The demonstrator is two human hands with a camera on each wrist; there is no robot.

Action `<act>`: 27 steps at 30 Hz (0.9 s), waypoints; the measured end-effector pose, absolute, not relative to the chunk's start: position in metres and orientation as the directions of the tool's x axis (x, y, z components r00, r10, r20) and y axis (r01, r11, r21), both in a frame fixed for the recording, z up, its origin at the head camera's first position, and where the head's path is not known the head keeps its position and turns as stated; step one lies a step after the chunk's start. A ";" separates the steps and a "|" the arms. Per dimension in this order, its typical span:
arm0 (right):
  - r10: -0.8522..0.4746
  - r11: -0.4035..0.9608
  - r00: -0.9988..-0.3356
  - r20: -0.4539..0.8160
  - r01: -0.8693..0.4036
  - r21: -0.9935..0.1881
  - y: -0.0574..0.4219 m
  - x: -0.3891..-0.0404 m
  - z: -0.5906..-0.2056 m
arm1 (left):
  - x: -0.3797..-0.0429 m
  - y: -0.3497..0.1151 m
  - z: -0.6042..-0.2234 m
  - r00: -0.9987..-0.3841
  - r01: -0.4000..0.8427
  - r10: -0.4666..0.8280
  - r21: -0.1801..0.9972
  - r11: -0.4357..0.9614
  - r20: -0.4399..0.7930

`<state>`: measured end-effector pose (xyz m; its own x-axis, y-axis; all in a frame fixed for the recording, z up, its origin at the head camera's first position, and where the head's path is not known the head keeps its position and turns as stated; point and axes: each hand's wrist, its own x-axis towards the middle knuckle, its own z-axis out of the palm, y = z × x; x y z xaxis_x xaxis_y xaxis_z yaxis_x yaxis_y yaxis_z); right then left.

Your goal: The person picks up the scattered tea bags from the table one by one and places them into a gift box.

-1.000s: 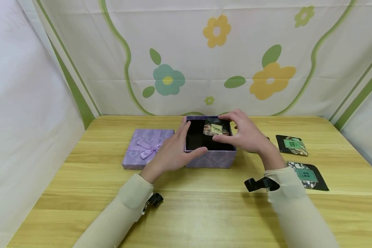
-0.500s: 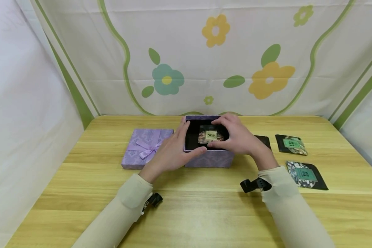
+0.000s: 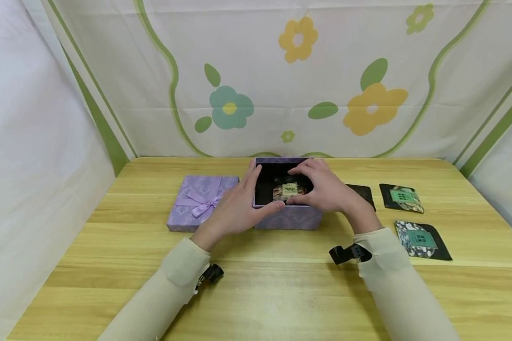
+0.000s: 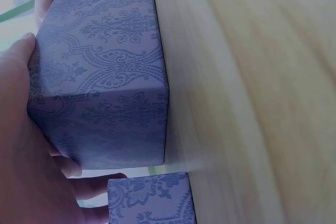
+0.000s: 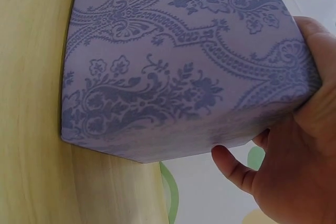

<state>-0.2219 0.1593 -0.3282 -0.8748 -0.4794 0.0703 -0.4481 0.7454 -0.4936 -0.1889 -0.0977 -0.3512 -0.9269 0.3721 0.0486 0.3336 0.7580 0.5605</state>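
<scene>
A purple patterned gift box (image 3: pixel 288 219) with a black inside stands uncovered at the table's far middle. Along its left side lie the straight fingers of my left hand (image 3: pixel 239 208), its thumb against the front rim. My right hand (image 3: pixel 326 189) reaches over the right wall, pinching a dark sachet (image 3: pixel 289 190) with a pale yellow label between thumb and fingers, low inside the box. Both wrist views show the outer walls of the box (image 4: pixel 100 51), with the left hand (image 4: pixel 26 129) at a corner and the right hand (image 5: pixel 299 156) over the rim. The sachet is hidden there.
Left of the box lies its purple lid (image 3: pixel 196 201) with a ribbon bow. To the right are a green-labelled sachet (image 3: pixel 402 198), another sachet (image 3: pixel 423 240) nearer the front, and a black packet (image 3: pixel 362 195) partly behind the right wrist. A flowered curtain (image 3: pixel 264 85) closes the back.
My right hand has moved left and slightly towards me, bringing the sachet from the box's back right to deeper near its front middle. The left hand stays in place.
</scene>
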 end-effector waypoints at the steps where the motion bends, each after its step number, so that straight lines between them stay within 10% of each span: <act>1: -0.479 0.748 -0.875 0.066 -0.446 -0.491 0.159 -0.222 -0.328 | -0.189 -0.098 -0.351 -0.927 0.333 0.372 0.561 0.757 0.049; 27: -0.463 0.773 -0.886 0.032 -0.421 -0.474 0.158 -0.221 -0.326 | -0.191 -0.098 -0.354 -0.927 0.334 0.372 0.556 0.761 0.048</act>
<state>-0.2207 0.1583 -0.3265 -0.8857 -0.4632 0.0322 -0.4215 0.7729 -0.4743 -0.1910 -0.0984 -0.3542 -0.9270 0.3720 0.0485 0.3344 0.7606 0.5564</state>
